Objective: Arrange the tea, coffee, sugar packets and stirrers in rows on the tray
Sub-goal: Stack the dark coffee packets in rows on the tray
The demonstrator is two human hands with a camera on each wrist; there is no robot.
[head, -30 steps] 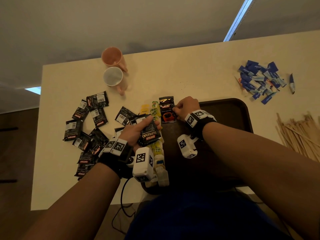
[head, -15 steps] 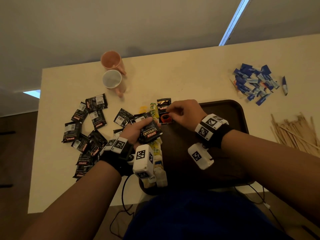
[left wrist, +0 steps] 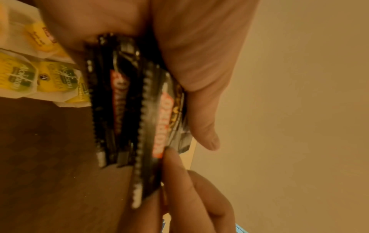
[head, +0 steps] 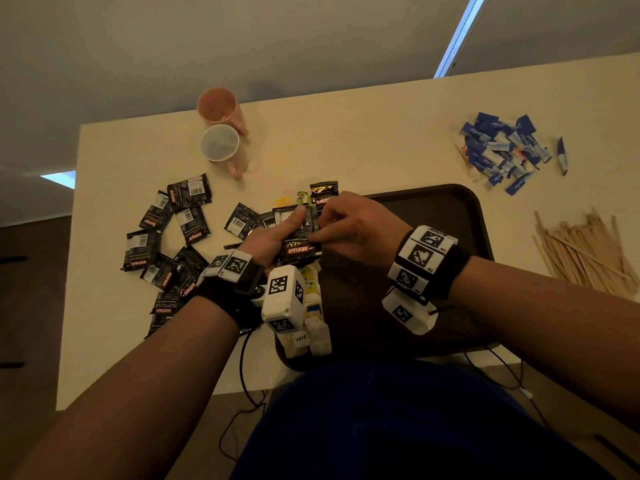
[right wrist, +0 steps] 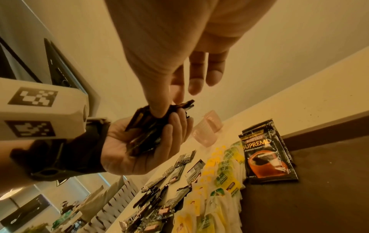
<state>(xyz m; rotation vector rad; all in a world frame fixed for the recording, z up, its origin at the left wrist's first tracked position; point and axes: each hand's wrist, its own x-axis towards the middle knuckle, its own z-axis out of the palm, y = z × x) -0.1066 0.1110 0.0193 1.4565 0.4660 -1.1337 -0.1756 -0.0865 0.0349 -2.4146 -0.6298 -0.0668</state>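
At centre frame, the left hand (head: 277, 237) grips a stack of black foil coffee sachets (head: 299, 237), long axis running up-frame. The right hand (head: 360, 230), directly to the stack's right, pinches the top sachet's edge over the dark brown plastic tray (head: 478, 216), where one coffee sachet (right wrist: 267, 156) already lies.

Dim, warm yellowish light throughout; the left wrist view is motion-blurred, and wide-angle bending warps all edges.

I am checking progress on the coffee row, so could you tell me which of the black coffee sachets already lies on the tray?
The face-up coffee sachet at the tray's far left corner, beside the tea bags; the others are loose on the table or in the left hand.
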